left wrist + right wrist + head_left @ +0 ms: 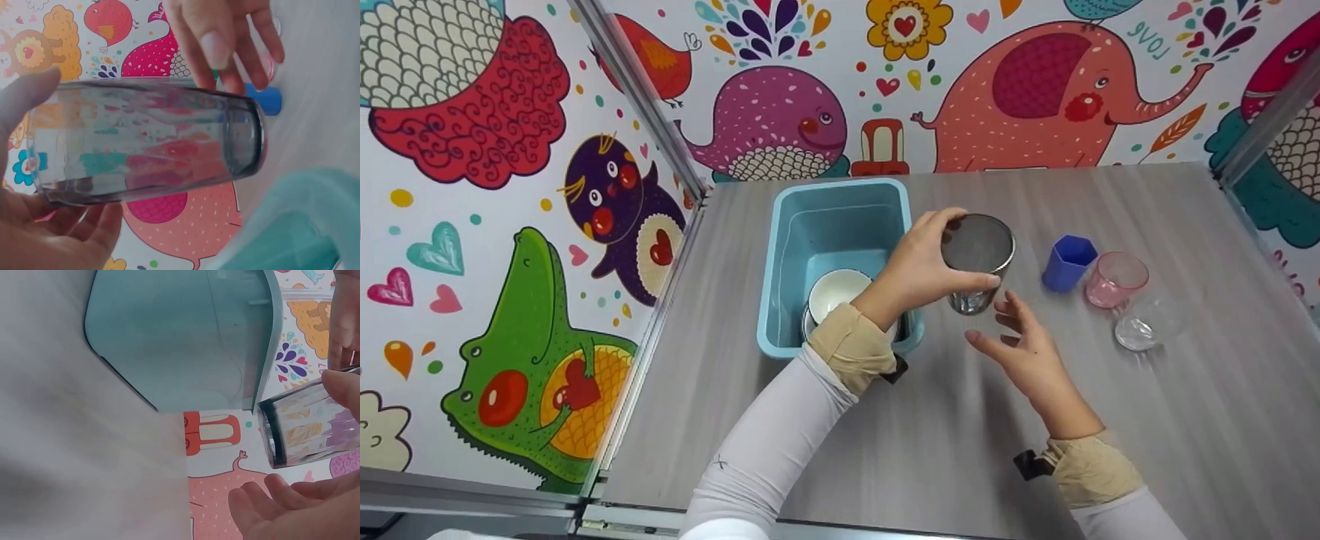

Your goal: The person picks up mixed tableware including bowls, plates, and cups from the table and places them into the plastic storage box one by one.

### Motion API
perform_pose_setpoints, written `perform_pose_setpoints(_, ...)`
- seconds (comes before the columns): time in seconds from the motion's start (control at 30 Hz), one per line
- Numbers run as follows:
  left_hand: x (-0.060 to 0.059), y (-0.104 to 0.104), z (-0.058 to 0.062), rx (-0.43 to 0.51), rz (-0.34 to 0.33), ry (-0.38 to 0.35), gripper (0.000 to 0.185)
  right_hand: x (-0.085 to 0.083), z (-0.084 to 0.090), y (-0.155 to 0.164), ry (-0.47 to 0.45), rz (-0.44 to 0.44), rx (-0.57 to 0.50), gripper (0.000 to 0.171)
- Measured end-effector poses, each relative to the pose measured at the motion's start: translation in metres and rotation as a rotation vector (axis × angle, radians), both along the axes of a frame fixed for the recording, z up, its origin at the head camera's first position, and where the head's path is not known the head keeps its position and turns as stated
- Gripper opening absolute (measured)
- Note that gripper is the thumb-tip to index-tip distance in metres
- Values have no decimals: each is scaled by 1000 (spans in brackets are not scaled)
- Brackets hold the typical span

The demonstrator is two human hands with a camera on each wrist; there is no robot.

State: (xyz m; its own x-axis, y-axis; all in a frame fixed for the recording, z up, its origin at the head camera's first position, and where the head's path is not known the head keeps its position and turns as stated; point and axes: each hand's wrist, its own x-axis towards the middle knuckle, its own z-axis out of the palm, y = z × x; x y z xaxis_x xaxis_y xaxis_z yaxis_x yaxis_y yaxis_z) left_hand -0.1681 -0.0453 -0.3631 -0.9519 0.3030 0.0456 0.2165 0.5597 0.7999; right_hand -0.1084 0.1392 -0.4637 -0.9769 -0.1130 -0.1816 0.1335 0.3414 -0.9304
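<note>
A grey tinted drinking glass [981, 244] is held up over the table, gripped near its rim by my left hand [919, 264]. In the left wrist view, the thumb and fingers of that hand lie on opposite sides of the clear grey glass [140, 143]. My right hand [1033, 360] is close to the glass's base, thumb and fingers spread apart with nothing gripped between them. The right wrist view has the thick base of the glass [275, 433] between this hand's thumb and fingers; whether they touch it I cannot tell.
Left of the glass stands a light blue plastic bin [771, 262] with a white bowl [840, 291] among its contents. To the right are a blue hexagonal cup [1067, 264], a pink cup [1114, 281] and a clear glass [1140, 328]. Printed panels border the table.
</note>
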Motion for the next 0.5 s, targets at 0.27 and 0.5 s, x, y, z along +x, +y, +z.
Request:
perform_pose_setpoints(0.27, 1, -21, 9, 22, 66, 1, 89, -2, -3, -19, -18, 75, 29, 90)
perform_pose_setpoints(0.5, -1, -44, 21, 21, 128, 47, 93, -2, -4, -34, 2, 135, 79, 73)
